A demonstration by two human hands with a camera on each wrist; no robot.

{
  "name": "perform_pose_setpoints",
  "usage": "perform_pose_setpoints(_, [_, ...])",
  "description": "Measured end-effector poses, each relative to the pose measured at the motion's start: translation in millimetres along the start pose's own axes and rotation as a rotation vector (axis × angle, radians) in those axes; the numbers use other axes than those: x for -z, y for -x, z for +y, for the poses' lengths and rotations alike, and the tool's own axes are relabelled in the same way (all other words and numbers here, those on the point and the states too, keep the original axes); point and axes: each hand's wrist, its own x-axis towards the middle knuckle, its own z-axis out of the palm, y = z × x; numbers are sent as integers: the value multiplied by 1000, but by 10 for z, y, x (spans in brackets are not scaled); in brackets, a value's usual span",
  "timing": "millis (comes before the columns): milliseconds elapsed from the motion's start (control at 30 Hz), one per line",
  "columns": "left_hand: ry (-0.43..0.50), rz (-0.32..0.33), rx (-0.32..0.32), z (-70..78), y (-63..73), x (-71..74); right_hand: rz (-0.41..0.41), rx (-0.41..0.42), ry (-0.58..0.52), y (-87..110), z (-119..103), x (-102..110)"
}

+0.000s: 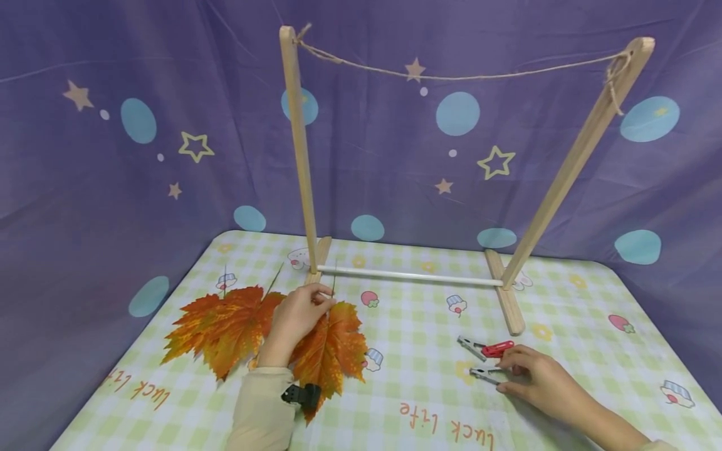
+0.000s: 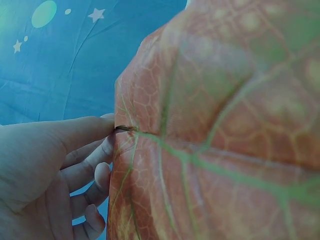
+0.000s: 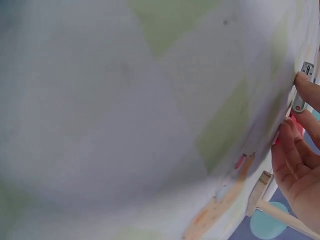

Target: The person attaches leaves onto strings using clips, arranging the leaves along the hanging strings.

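Note:
My left hand (image 1: 294, 318) pinches the thin stem of an orange autumn leaf (image 1: 334, 351), which hangs below the fingers over the tablecloth. In the left wrist view the leaf (image 2: 215, 150) fills much of the frame, its stem base at the fingertips. To its left lie more orange leaves (image 1: 228, 322), overlapping, partly behind the hand. My right hand (image 1: 544, 383) grips a silver metal clip (image 1: 484, 374) between thumb and fingers, low at the table. A red clip (image 1: 497, 349) and another silver clip (image 1: 471, 346) lie just beyond the fingertips.
Behind the hands stands a wooden frame with a left post (image 1: 300, 156), a right post (image 1: 570, 169) and a white crossbar (image 1: 406, 275). Twine (image 1: 451, 78) is strung between the post tops. A checked cloth (image 1: 417, 351) covers the table; a purple curtain (image 1: 366, 169) hangs behind.

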Motion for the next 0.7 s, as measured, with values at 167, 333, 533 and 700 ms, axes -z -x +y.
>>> perform_pose_setpoints(167, [-7, 19, 12, 21, 15, 19, -28, 12, -12, -12, -9, 54])
perform_pose_setpoints(333, [-11, 46, 2, 60, 27, 37, -56, -57, -25, -77, -19, 114])
perform_pose_setpoints(533, [-26, 97, 1, 140, 45, 19, 14, 32, -38, -118, -33, 109])
perform_pose_setpoints(700, [-22, 209, 11, 210, 56, -12, 35, 28, -60, -166, -41, 103])
